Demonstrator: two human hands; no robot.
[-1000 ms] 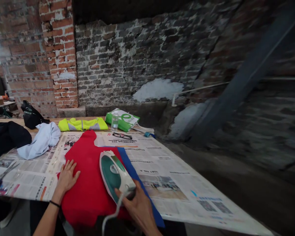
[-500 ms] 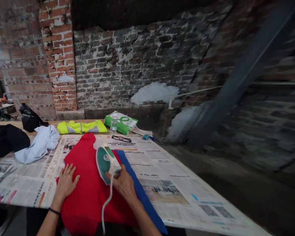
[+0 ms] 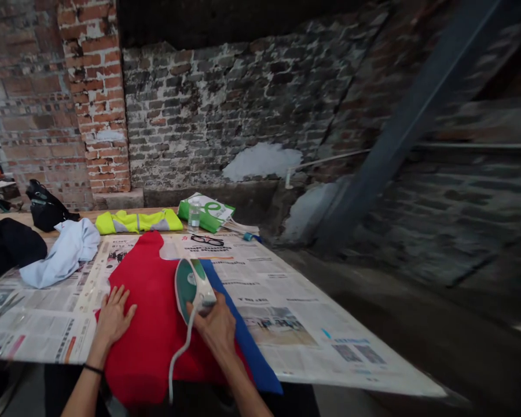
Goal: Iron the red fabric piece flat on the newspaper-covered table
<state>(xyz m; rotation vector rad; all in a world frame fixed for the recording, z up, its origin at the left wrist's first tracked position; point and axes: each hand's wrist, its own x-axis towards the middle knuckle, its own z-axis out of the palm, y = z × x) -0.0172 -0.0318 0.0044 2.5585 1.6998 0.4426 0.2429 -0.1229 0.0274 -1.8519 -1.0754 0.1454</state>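
A red piece of cloth (image 3: 143,324) lies over the newspaper-covered table, its near end hanging past the front edge. Blue cloth (image 3: 247,341) shows from beneath along its right side. My left hand (image 3: 115,315) rests flat on the left part of the red cloth, fingers spread. In my right hand (image 3: 219,327) is a green and white iron (image 3: 195,286), gripped by its handle. The iron is over the right part of the red cloth; whether its soleplate touches is hard to tell. Its white cord (image 3: 179,353) hangs down toward the front edge.
Scissors (image 3: 0,315) lie at the left, near pale blue cloth (image 3: 65,252) and dark cloth (image 3: 11,246). Along the back are a black bag (image 3: 47,205), a yellow reflective garment (image 3: 139,220), a clear bottle (image 3: 194,216), a green-white bag (image 3: 212,211), glasses (image 3: 207,240) and tape (image 3: 248,236).
The iron has shifted slightly right relative to the red cloth, with my right hand on it. My left hand stays at about the same place on the cloth. The view has turned slightly right.
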